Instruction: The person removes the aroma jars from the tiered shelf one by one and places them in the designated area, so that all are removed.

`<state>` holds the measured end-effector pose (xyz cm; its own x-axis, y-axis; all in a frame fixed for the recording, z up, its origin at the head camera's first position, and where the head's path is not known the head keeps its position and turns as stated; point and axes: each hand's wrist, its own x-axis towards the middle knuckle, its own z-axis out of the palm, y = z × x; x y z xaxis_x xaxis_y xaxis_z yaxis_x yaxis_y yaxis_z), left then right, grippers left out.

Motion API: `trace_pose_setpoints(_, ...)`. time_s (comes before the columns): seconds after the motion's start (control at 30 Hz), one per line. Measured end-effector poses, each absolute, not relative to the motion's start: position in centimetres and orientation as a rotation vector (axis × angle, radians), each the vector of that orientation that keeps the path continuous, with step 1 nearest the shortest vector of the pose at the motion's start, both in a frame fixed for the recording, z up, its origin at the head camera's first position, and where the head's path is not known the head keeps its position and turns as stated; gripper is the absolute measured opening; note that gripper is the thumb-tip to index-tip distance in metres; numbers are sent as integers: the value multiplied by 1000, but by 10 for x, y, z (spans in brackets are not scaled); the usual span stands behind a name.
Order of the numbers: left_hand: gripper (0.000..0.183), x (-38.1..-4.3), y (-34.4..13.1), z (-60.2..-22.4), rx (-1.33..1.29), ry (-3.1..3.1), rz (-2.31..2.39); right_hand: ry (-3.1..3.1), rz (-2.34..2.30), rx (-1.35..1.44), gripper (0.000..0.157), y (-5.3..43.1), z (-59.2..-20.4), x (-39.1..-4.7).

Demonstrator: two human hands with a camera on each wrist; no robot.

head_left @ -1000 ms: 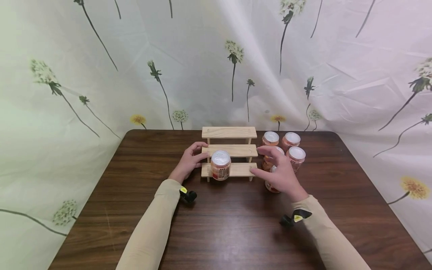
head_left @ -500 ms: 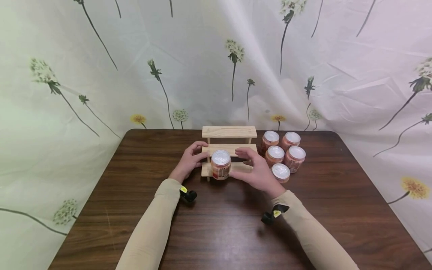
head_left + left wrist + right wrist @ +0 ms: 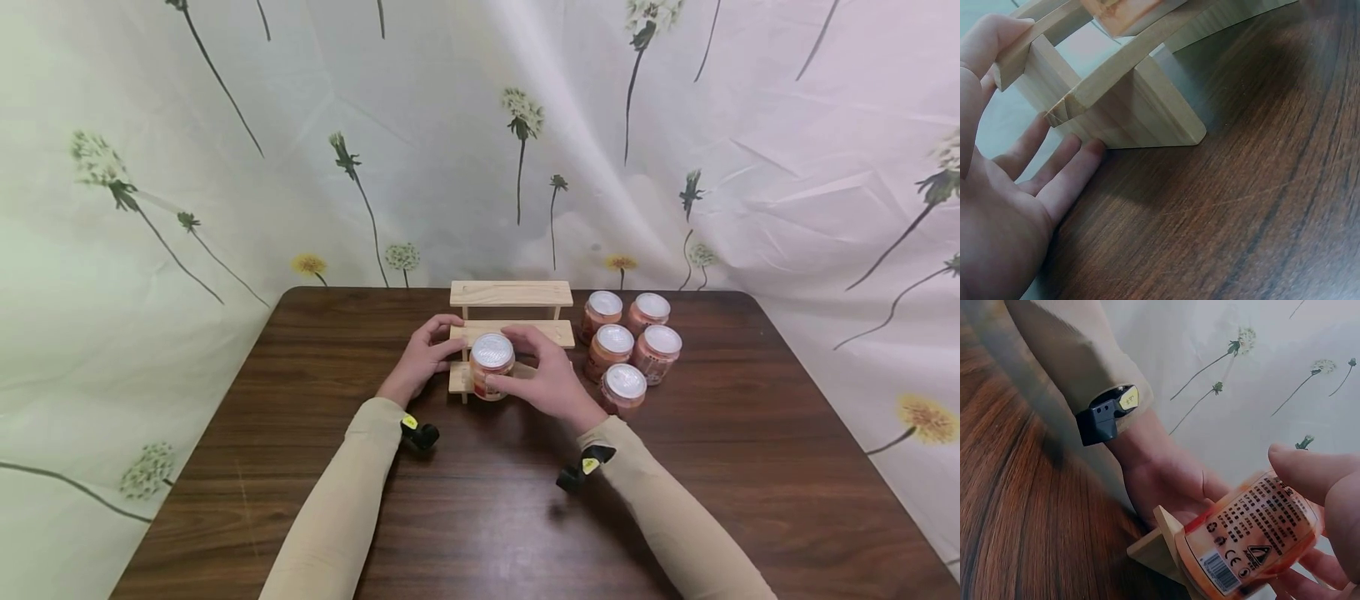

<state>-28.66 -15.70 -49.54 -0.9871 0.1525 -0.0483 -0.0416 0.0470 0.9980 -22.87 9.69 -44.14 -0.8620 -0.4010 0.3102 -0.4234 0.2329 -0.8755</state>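
Note:
A three-tier wooden display rack [image 3: 512,293] stands at the back middle of the table. An orange labelled jar [image 3: 492,353] with a silvery lid sits upright on its lowest step, left of centre. My right hand [image 3: 549,379] curves around the jar's right side, thumb in front and fingers behind; the right wrist view shows the jar's printed label [image 3: 1257,528] between them. At the rack's left end, my left hand [image 3: 422,358] holds the edge of the middle step. In the left wrist view its lower fingertips [image 3: 1088,150] reach the rack's side panel [image 3: 1166,103].
Several similar jars [image 3: 656,353] stand grouped just right of the rack, the nearest jar [image 3: 624,385] close to my right wrist. A dandelion-print curtain [image 3: 420,125] hangs behind the dark wooden table [image 3: 480,517].
My right hand has come left from the grouped jars to the jar on the lowest step and now grips it. The left hand, rack and jar have stayed in place.

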Motion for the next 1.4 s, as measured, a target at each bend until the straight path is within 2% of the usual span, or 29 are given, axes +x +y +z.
trace_pose_setpoints(0.53, 34, -286, -158, -494, 98, 2176, 2064, -2370, 1885, 780, 59, 79, -446, -235)
trace_pose_setpoints(0.8, 41, -286, -157, -493, 91, 2167, 2057, -2368, 1936, 763, 57, 76, -445, -236)
trace_pose_setpoints(1.4, 42, -285, -157, -492, 107, 2165, 2064, -2363, 1953, 691, 56, 77, -441, -230)
